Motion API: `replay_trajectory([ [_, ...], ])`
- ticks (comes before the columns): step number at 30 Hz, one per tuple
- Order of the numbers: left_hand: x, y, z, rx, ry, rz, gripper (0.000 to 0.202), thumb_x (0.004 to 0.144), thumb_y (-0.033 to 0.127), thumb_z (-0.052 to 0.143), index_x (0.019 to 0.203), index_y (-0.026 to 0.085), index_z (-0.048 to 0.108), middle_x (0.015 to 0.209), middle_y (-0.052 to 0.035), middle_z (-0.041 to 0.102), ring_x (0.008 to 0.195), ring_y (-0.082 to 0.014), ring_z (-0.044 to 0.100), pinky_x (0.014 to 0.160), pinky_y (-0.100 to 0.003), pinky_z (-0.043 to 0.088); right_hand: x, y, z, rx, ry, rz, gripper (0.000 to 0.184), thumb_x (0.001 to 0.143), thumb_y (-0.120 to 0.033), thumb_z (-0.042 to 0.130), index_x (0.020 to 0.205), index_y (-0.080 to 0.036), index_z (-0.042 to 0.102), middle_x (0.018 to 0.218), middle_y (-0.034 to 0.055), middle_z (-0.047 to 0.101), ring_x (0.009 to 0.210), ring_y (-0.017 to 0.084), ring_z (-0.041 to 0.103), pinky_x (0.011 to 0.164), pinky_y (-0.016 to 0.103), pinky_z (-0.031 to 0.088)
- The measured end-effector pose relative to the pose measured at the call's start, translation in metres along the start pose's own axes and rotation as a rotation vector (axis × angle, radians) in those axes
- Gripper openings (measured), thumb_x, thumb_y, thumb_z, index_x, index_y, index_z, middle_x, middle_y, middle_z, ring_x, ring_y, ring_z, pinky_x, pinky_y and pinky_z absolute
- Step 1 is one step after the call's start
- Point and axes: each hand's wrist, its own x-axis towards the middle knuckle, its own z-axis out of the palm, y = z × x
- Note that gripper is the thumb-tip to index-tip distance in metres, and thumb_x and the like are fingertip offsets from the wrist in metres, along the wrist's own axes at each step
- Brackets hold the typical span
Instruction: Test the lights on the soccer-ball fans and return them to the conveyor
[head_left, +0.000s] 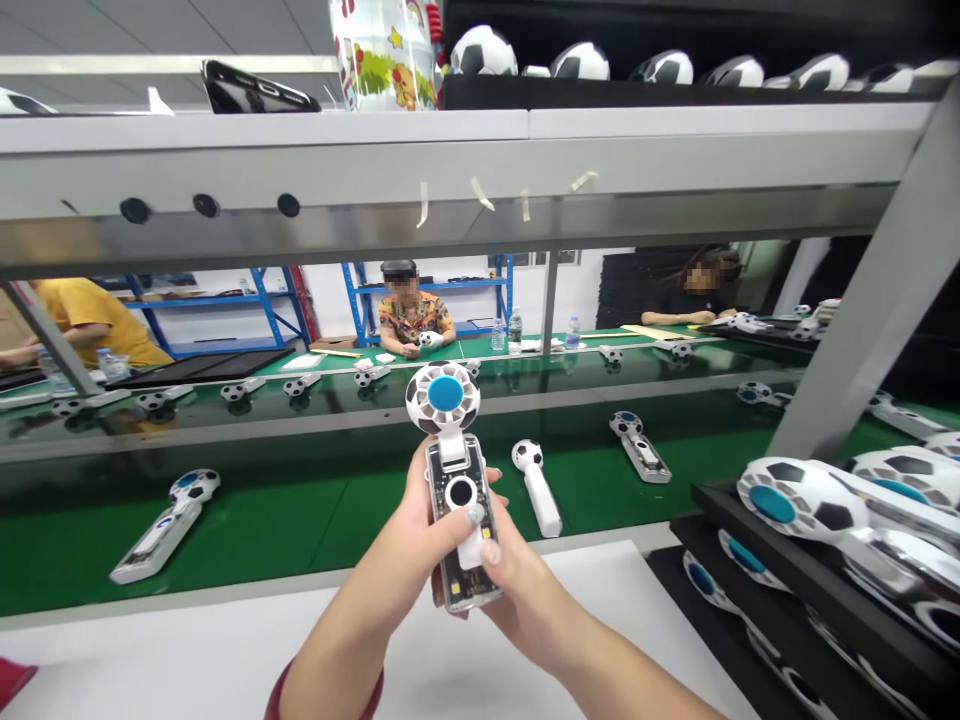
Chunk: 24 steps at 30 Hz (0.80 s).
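Both my hands hold a handheld fan point(453, 585) upright over the front of the bench. Its round head has a white and black football pattern with a blue centre, and the handle's clear front shows dark circuitry and a round black button ringed in white. My left hand point(416, 520) wraps the handle from the left, thumb lying across the front below the button. From the right, my right hand point(517, 570) grips the lower handle, thumb pressed near its edge; some fingers are hidden behind. Just beyond, a white football fan point(541, 495) lies on the green conveyor belt point(330, 520).
More fans lie on the belt, one at left point(169, 525) and one at right point(640, 447). Black trays point(720, 510) of fans are stacked at right. A metal shelf point(480, 150) spans overhead, bearing a phone point(255, 92) and a cup point(390, 60). Co-workers sit across.
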Motion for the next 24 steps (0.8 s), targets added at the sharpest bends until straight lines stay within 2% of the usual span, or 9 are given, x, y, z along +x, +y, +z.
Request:
replay_trajectory([
  [5,-0.003,0.003,-0.002,-0.067,-0.091,0.044,0.069,0.073,0.038,0.064,0.131,0.025,0.029,0.108,-0.0121,0.059,0.091,-0.0295,0.06,0.073,-0.038,0.05,-0.005,-0.007,0.003,-0.06,0.032,0.04,0.058,0.08,-0.04,0.063,0.131,-0.038,0.034,0.122,0.0036,0.041,0.094,0.015,0.051,0.075,0.026,0.042],
  [9,0.003,0.001,-0.003,-0.048,-0.06,-0.07,0.06,0.078,0.04,0.055,0.131,0.027,0.028,0.108,-0.0108,0.059,0.076,-0.0254,0.063,0.052,-0.029,0.049,0.0,-0.006,0.005,0.048,0.066,0.099,0.054,0.082,-0.052,0.054,0.129,-0.03,0.037,0.092,0.0029,0.053,0.072,0.013,0.055,0.059,0.021,0.038],
  [11,0.012,-0.007,-0.006,0.104,-0.003,-0.096,0.055,0.083,0.043,0.046,0.132,0.027,0.026,0.112,-0.0114,0.058,0.07,-0.0231,0.063,0.046,-0.028,0.047,0.006,0.0,-0.003,0.028,0.164,0.136,0.057,0.081,-0.055,0.052,0.129,-0.026,0.037,0.084,0.0026,0.056,0.066,0.013,0.057,0.054,0.02,0.036],
  [13,0.026,-0.022,-0.017,0.41,0.12,-0.028,0.052,0.087,0.043,0.038,0.133,0.023,0.029,0.115,-0.0124,0.057,0.084,-0.024,0.062,0.064,-0.034,0.052,0.012,0.013,-0.024,-0.108,0.321,0.159,0.062,0.081,-0.056,0.051,0.131,-0.025,0.033,0.09,0.0048,0.059,0.069,0.016,0.06,0.056,0.023,0.039],
  [16,0.048,-0.05,-0.057,0.878,0.409,0.037,0.046,0.086,0.039,0.044,0.127,0.017,0.045,0.131,-0.0142,0.045,0.124,-0.0273,0.038,0.103,-0.039,0.032,0.023,0.046,-0.08,-0.529,0.572,0.173,0.066,0.082,-0.055,0.046,0.137,-0.025,0.025,0.119,0.0094,0.052,0.095,0.023,0.059,0.073,0.034,0.047],
  [18,0.056,-0.064,-0.099,1.034,0.6,-0.011,0.045,0.085,0.032,0.05,0.125,0.012,0.048,0.137,-0.019,0.035,0.131,-0.0311,0.024,0.107,-0.042,0.024,0.031,0.07,-0.122,-0.956,0.628,0.221,0.066,0.082,-0.05,0.042,0.139,-0.023,0.025,0.119,0.0111,0.054,0.106,0.029,0.053,0.087,0.043,0.042],
  [20,0.053,-0.071,-0.147,1.167,0.791,-0.09,0.045,0.083,0.027,0.053,0.123,0.007,0.049,0.141,-0.0228,0.026,0.133,-0.0357,0.015,0.107,-0.047,0.021,0.036,0.086,-0.157,-1.338,0.628,0.156,0.061,0.081,-0.045,0.036,0.131,-0.01,0.04,0.119,0.0168,0.053,0.116,0.034,0.044,0.098,0.049,0.033],
  [22,0.04,-0.073,-0.194,1.266,0.977,-0.184,0.044,0.084,0.026,0.053,0.124,0.008,0.046,0.143,-0.0208,0.022,0.134,-0.0368,0.012,0.106,-0.053,0.019,0.036,0.091,-0.179,-1.567,0.686,0.041,0.059,0.082,-0.045,0.031,0.125,-0.008,0.047,0.123,0.0174,0.05,0.12,0.035,0.039,0.101,0.051,0.03],
  [24,0.021,-0.07,-0.235,1.328,1.122,-0.296,0.042,0.086,0.028,0.053,0.125,0.013,0.044,0.141,-0.0156,0.028,0.131,-0.0349,0.022,0.104,-0.058,0.022,0.033,0.091,-0.184,-1.683,0.691,-0.1,0.055,0.084,-0.046,0.029,0.122,-0.012,0.05,0.124,0.0145,0.05,0.121,0.034,0.038,0.1,0.051,0.032],
])
